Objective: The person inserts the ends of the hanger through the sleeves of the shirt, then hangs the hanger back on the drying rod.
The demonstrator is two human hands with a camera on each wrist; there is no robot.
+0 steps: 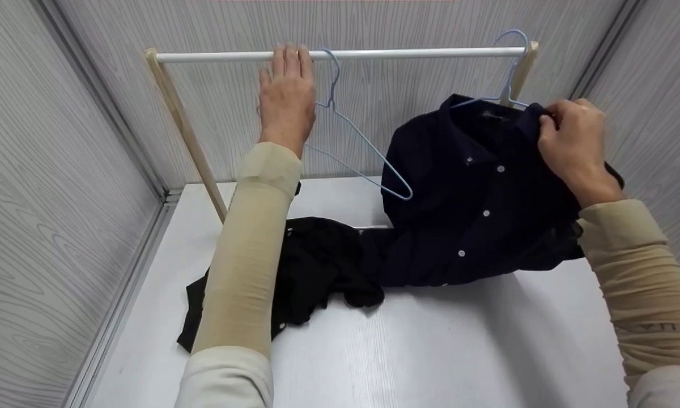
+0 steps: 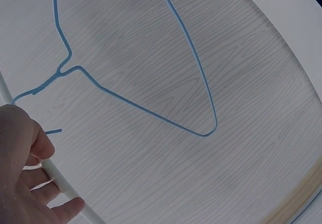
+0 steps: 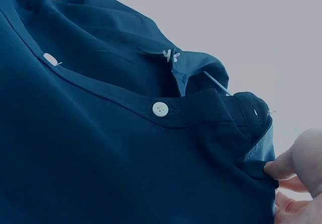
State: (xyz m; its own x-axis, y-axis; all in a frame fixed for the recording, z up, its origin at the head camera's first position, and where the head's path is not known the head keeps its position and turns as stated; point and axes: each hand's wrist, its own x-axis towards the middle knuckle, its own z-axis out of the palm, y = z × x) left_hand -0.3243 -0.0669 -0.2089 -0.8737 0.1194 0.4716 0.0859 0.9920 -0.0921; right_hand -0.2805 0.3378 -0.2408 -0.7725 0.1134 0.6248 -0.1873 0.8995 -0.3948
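Note:
My left hand [image 1: 287, 99] grips the white rail [image 1: 408, 54] of a clothes rack, its fingers bent over the bar. Right beside it a bare blue hanger [image 1: 368, 141] has its hook over the rail; in the left wrist view the hanger [image 2: 146, 110] dangles from the bar close to the thumb. With thumb and fingers my right hand [image 1: 577, 144] pinches the dark navy button-up shirt [image 1: 436, 170] near its collar. A second blue hanger [image 1: 510, 85] hooks on the rail's right end, and its lower part goes inside the shirt's neck. White buttons show on the shirt [image 3: 126, 148] up close.
A crumpled black garment [image 1: 323, 263] lies on the white tabletop [image 1: 408, 345], partly behind my left forearm. The rack's wooden legs [image 1: 184, 130] stand at both ends of the rail. Wood-grain panels [image 1: 45, 141] enclose the table at the back and sides.

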